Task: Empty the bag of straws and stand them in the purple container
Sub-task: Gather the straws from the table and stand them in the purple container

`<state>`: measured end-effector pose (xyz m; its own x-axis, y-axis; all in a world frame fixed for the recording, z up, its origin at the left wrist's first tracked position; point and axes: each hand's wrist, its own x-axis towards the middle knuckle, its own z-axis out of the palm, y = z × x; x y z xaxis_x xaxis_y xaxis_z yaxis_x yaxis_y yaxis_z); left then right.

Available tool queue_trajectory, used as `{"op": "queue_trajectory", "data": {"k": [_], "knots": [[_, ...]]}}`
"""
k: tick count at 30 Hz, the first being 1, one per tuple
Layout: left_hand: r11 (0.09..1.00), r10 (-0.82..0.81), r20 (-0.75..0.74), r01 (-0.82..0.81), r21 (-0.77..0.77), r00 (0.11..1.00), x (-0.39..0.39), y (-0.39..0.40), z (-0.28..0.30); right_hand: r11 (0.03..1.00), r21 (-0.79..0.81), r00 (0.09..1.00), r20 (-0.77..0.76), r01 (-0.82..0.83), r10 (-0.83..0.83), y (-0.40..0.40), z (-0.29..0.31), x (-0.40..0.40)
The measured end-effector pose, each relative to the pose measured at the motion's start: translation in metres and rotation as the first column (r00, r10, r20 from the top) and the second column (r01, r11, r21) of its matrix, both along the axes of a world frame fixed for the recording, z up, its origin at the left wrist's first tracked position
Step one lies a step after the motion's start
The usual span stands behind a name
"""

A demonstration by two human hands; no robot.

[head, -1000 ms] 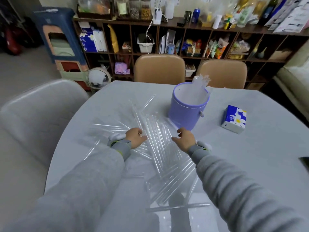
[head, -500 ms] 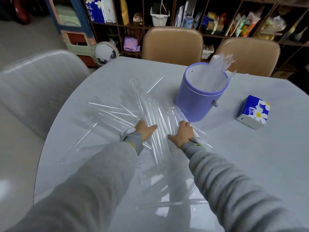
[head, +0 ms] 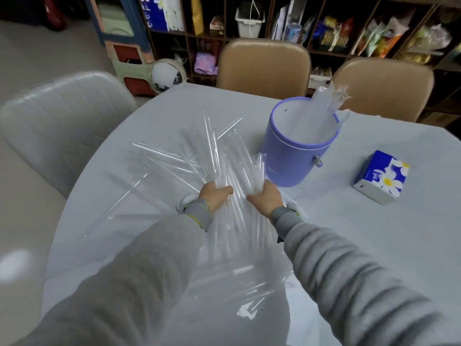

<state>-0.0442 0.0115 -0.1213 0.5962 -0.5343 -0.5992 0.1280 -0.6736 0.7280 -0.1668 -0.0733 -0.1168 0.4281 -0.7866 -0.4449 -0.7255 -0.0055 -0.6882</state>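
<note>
My left hand (head: 215,196) & right hand (head: 265,198) clasp loose straws (head: 234,171) between them, purple container (head: 296,156) just beyond R. Best squeeze evenly, ends aligned, before lifting.

On the round grey table (head: 374,245): one purple cylindrical container (head: 296,158) near the far edge, one blue floral tissue pack (head: 380,177) toward the right edge, and clear plastic straws (head: 194,158), too many and too overlapped to count. Three chairs (head: 264,63) stand around it.
</note>
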Motion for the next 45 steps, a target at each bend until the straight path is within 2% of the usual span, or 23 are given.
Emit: {"op": "queue_trajectory", "data": {"k": [9,13,22,28,33,38,45], "knots": [[0.934,0.184,-0.124,-0.213,-0.286,0.975,0.003,0.004,0.04,0.998,0.066,0.96,0.278,-0.005,-0.014,-0.006,0.032,-0.008],[0.917,0.177,0.022,-0.157,-0.368,0.984,0.009,0.009,0.06,0.998,0.062,0.922,0.383,0.029,-0.051,-0.008,0.052,-0.011],[0.814,0.127,-0.027,-0.12,-0.569,0.992,0.008,0.013,0.103,0.99,0.098,0.807,0.573,0.101,-0.14,-0.009,0.099,-0.006],[0.794,0.15,0.215,0.012,-0.607,0.965,0.011,0.0,0.151,0.974,0.064,0.761,0.614,0.216,-0.209,-0.014,0.126,-0.015],[0.678,-0.054,0.145,0.143,-0.721,0.988,-0.008,-0.035,0.193,0.931,0.0,0.742,0.604,0.364,-0.29,-0.015,0.141,-0.037],[0.589,-0.312,0.101,0.276,-0.759,0.945,-0.056,-0.059,0.196,0.885,-0.038,0.691,0.641,0.465,-0.336,-0.019,0.159,-0.078],[0.65,-0.379,0.081,0.327,-0.686,0.922,-0.141,-0.094,0.165,0.733,-0.097,0.596,0.658,0.673,-0.46,-0.031,0.15,-0.165]]}}
